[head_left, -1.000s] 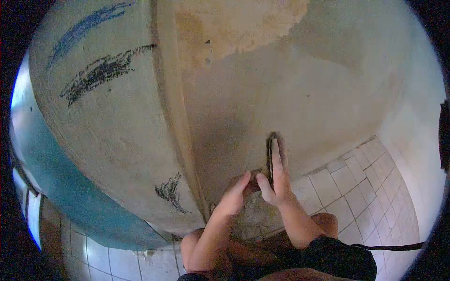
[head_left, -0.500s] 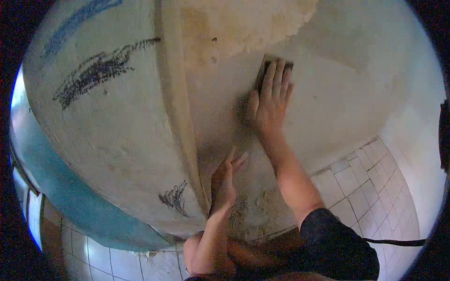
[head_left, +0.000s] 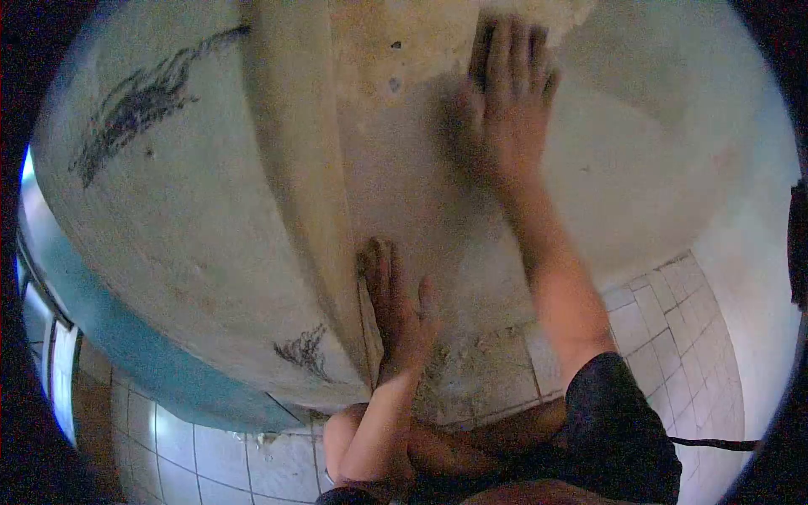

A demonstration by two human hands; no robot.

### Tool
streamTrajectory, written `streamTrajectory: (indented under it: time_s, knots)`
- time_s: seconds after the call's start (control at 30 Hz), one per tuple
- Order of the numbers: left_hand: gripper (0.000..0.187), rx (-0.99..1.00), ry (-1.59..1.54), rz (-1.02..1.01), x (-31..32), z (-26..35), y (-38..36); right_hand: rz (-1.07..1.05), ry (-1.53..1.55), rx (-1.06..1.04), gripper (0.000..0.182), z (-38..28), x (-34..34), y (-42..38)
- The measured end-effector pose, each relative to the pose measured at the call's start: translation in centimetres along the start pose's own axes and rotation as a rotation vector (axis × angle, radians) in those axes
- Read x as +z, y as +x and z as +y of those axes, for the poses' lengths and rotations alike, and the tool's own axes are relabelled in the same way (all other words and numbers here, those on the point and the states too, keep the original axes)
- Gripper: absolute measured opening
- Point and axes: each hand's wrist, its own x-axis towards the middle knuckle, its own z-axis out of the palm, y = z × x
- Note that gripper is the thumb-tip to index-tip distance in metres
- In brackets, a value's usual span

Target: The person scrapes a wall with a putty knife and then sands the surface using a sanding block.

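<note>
My right hand (head_left: 515, 122) presses a dark, rectangular sanding block (head_left: 481, 52) against the wall (head_left: 623, 181), high up near the border of a rough yellowish patch (head_left: 404, 29). Its fingers lie along the back of the block and cover most of it; the edges show at the left and top. Lower down, my left hand (head_left: 400, 316) is flat on the wall beside the protruding corner edge (head_left: 307, 202), holding nothing. Its thumb stands apart from the fingers.
A pale wall face with black scribbles (head_left: 139, 114) and a teal lower band (head_left: 126, 324) lies left of the corner. White floor tiles (head_left: 219, 467) run below, with more tiles (head_left: 665, 337) at right. A black cable (head_left: 715, 443) extends at lower right.
My right hand has slid up the wall with the sanding block. My left hand has turned from edge-on to flat against the wall beside the corner. The view has shifted slightly.
</note>
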Motion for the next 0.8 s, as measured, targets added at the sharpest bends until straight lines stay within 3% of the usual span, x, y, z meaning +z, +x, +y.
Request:
streamTrajectory:
  time_s: [0.07,0.2,0.4,0.43,0.53,0.63,0.73,0.8]
  knots:
    - [0.056,-0.052,0.013,-0.082,0.3,0.0,-0.2,0.103,-0.062,-0.072,0.076,0.8,-0.6,3.7]
    - [0.058,-0.006,-0.018,-0.019,1.4,-0.3,-0.7,-0.137,0.075,0.122,0.079,-1.2,1.9,-9.9]
    - [0.057,-0.052,-0.099,-0.049,0.5,0.4,0.4,0.036,0.025,-0.046,0.073,0.9,0.8,2.5]
    - [0.057,-0.040,-0.049,-0.060,0.4,0.4,0.1,0.097,0.051,-0.046,0.072,0.8,0.6,2.6]
    - [0.058,-0.070,-0.031,-0.054,2.3,-1.4,-0.9,-0.080,0.206,0.086,0.071,-2.3,2.3,-8.7]
    - [0.060,-0.052,-0.176,-0.043,0.0,0.1,0.4,-0.127,0.103,0.038,0.071,-1.9,1.9,-6.9]
    - [0.062,-0.062,-0.082,-0.062,-0.4,0.6,0.3,-0.013,0.000,-0.024,0.071,-0.2,0.2,3.1]
    - [0.062,-0.093,-0.081,-0.079,2.0,-1.4,-1.1,0.049,0.034,-0.027,0.073,-0.2,0.6,1.5]
